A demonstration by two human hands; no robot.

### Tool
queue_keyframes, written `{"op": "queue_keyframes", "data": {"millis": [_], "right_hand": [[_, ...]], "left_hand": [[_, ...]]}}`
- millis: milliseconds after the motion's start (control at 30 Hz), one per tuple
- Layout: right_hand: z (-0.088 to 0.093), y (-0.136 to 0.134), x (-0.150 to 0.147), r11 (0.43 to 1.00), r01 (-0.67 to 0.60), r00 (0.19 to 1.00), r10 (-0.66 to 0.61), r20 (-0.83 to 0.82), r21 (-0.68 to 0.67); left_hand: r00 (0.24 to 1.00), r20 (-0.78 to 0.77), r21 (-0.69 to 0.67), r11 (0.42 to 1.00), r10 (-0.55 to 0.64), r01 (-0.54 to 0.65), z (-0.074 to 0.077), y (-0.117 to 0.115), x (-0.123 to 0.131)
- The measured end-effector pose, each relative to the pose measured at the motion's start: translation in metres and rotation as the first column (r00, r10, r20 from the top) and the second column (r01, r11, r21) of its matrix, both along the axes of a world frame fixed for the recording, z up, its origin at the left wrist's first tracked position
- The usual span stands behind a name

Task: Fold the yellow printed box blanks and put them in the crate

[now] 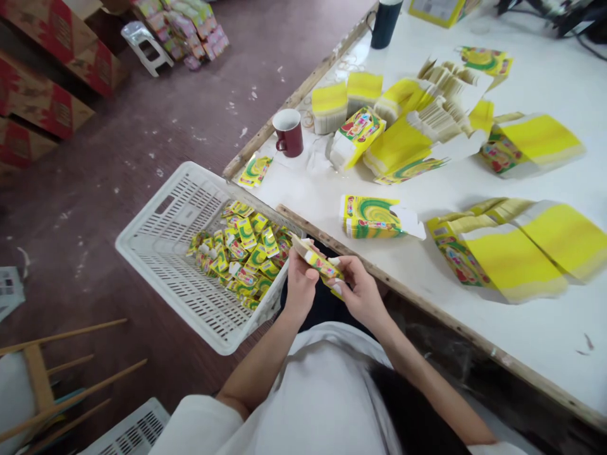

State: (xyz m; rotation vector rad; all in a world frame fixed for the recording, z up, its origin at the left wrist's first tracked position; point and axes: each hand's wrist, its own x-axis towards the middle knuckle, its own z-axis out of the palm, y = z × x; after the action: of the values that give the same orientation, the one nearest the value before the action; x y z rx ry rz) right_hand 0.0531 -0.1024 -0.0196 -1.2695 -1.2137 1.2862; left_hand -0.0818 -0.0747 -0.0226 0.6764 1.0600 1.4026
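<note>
Both my hands are close together in front of my body, by the table's wooden edge. Fingers of my left hand (302,284) wrap round one end of a small yellow carton (322,262) with green and red print. At its other end, my right hand (359,291) pinches the carton between thumb and fingers. Just left of my hands, a white plastic basket (161,253) holds many small yellow packets (246,256). On the table beyond my hands lies a flattened yellow printed box (374,217) with white flaps.
Stacks of yellow cartons (512,253) cover much of the white table (535,354). A maroon mug (288,134) stands near its left edge, a dark mug (386,24) farther back. Red-brown boxes (52,82) are stacked at far left; a wooden stool (40,379) is lower left.
</note>
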Motion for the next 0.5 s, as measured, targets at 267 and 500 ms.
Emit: {"op": "queue_keyframes", "data": {"millis": [267, 500], "right_hand": [[0.010, 0.007, 0.022, 0.998, -0.030, 0.996, 0.025, 0.083, 0.057], [0.025, 0.002, 0.055, 0.973, -0.162, 0.938, 0.099, 0.331, 0.167]], "left_hand": [[0.999, 0.023, -0.055, 0.998, 0.043, -0.041, 0.001, 0.000, -0.006], [0.964, -0.067, 0.004, 0.966, 0.259, -0.259, 0.020, 0.035, -0.068]]}}
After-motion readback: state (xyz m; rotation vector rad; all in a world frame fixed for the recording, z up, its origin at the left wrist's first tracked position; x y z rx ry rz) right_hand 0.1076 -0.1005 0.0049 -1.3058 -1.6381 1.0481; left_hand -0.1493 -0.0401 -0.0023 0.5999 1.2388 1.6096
